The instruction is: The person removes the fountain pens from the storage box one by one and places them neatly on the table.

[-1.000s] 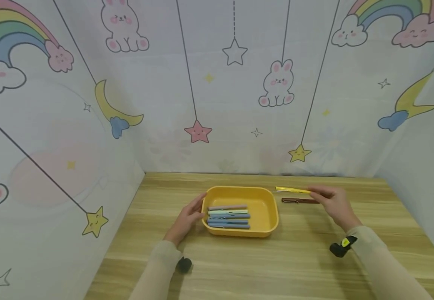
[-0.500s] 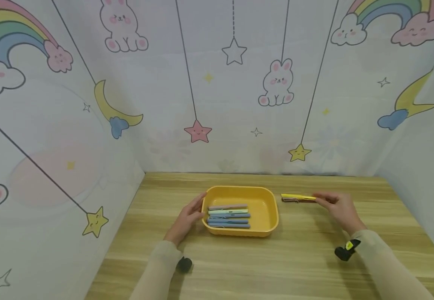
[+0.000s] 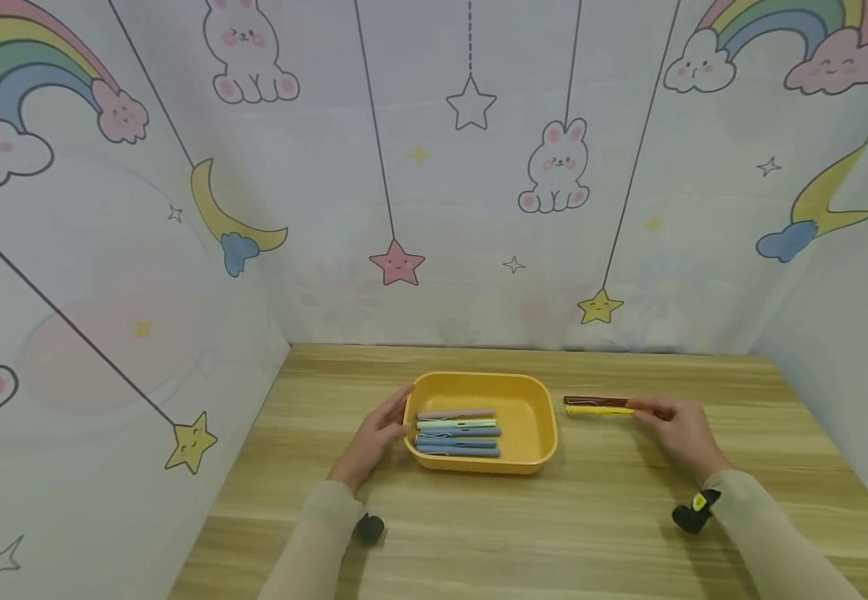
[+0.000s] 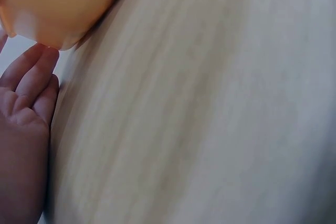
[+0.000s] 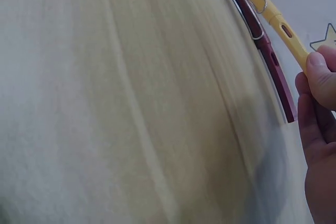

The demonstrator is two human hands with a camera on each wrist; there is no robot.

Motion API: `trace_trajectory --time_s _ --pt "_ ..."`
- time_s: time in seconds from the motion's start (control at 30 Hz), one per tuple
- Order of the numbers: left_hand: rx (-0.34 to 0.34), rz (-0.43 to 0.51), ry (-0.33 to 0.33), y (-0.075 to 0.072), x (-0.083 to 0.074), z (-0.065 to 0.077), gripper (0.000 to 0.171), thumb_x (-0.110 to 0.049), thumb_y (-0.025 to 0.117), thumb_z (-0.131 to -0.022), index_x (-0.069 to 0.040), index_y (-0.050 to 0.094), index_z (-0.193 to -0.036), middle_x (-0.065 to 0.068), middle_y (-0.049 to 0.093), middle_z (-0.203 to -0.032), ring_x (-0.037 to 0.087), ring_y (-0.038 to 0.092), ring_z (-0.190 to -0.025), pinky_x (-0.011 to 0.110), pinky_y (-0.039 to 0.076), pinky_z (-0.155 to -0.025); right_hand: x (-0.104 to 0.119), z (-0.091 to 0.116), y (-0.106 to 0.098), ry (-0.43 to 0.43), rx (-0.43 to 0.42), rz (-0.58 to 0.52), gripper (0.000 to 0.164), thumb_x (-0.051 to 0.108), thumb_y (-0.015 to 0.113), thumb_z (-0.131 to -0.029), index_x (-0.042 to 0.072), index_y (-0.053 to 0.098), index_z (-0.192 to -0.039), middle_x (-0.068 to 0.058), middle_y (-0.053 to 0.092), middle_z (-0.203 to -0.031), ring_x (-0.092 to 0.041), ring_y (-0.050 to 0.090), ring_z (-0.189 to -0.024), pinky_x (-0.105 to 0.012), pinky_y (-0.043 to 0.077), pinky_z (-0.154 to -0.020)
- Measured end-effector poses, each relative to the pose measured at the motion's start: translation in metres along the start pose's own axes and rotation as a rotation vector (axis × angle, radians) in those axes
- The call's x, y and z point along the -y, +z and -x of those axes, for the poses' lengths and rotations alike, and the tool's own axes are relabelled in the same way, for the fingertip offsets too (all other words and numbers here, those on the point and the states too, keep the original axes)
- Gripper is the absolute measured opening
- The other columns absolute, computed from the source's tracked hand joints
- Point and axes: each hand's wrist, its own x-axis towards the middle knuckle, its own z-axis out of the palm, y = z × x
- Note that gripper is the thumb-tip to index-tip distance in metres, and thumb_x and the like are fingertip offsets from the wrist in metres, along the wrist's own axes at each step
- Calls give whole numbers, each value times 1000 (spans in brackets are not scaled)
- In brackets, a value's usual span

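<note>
My left hand [image 3: 369,439] rests its fingers against the left end of a yellow-orange tray [image 3: 528,427]. In the left wrist view, the fingers of that hand [image 4: 26,106] reach straight to the tray's outer wall [image 4: 63,3]. Right of the tray, my right hand [image 3: 680,432] pinches the rear end of a yellow pen [image 3: 599,410] between thumb and fingers. A dark red pen [image 3: 593,401] lies parallel on the table, just beyond the yellow one. The right wrist view shows the yellow pen [image 5: 271,15] raised beside the dark red pen [image 5: 273,66], both with wire clips.
Several pens [image 3: 460,432], pinkish, pale green and blue, lie side by side in the left part of the tray. The wood-grain table [image 3: 509,533] meets a pale cloth backdrop [image 3: 464,317] printed with stars and rabbits, which also rises at both sides.
My right hand has brought the yellow pen toward me and slightly right, from beyond the dark red pen, across it, to its near side. The left hand and tray stay put.
</note>
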Motion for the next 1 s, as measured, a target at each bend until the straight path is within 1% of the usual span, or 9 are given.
trace_trajectory --time_s 0.13,0.3,0.4,0.57,0.77,0.83,0.9,0.93,1.0 --pt "-3 -6 -7 0 0 1 71 0 56 -98 -16 36 -165 14 39 -167 33 38 -153 50 27 -125 -4 2 1 16 17 14 24 20 74 -99 9 81 -119 -14 78 -117 17 58 -100 -8 48 -82" --pt "-11 -14 -18 1 0 2 70 0 56 -99 -17 38 -164 12 40 -166 30 39 -153 48 29 -124 -3 4 0 38 32 24 25 21 74 -99 9 80 -120 -14 77 -120 11 59 -104 -7 46 -84" --pt "-18 -23 -11 1 0 1 70 0 56 -99 -16 38 -164 13 41 -166 31 39 -153 45 31 -124 -3 3 0 42 31 34 24 20 75 -99 9 81 -119 -14 77 -119 12 59 -103 -7 46 -84" --pt "-16 -31 -1 1 -1 0 71 0 57 -98 -16 37 -164 13 41 -166 31 39 -153 42 32 -123 -3 2 -1 25 33 57 23 19 75 -98 10 81 -119 -14 78 -119 18 55 -99 -8 47 -83" --pt "1 -29 13 -1 0 -1 72 -2 57 -99 -16 35 -165 11 37 -168 30 36 -155 49 28 -124 -9 1 1 -39 23 91 20 16 77 -96 12 83 -114 -13 79 -116 16 56 -102 -8 47 -84" --pt "4 -27 15 -1 0 -1 71 -2 57 -99 -16 35 -165 11 37 -168 30 36 -155 50 27 -125 -12 1 3 -64 11 118 18 14 79 -94 13 83 -112 -12 79 -113 12 58 -103 -7 45 -84" --pt "5 -24 13 -1 0 -1 71 -2 57 -99 -15 35 -165 11 37 -168 31 36 -155 51 27 -125 -14 0 4 -85 2 142 18 12 80 -92 13 84 -110 -11 80 -111 2 64 -106 -8 46 -85" --pt "6 -20 11 -1 0 -1 71 -1 57 -99 -15 35 -165 12 37 -168 31 36 -155 51 27 -125 -15 0 5 -95 -2 157 19 10 81 -91 12 84 -109 -11 80 -110 -5 68 -106 -11 49 -85" --pt "5 -21 5 0 0 -1 71 -1 57 -99 -16 35 -165 12 37 -168 31 36 -154 51 27 -125 -15 0 6 -111 -7 177 19 9 81 -90 11 84 -109 -12 80 -110 -23 72 -107 -23 57 -87"
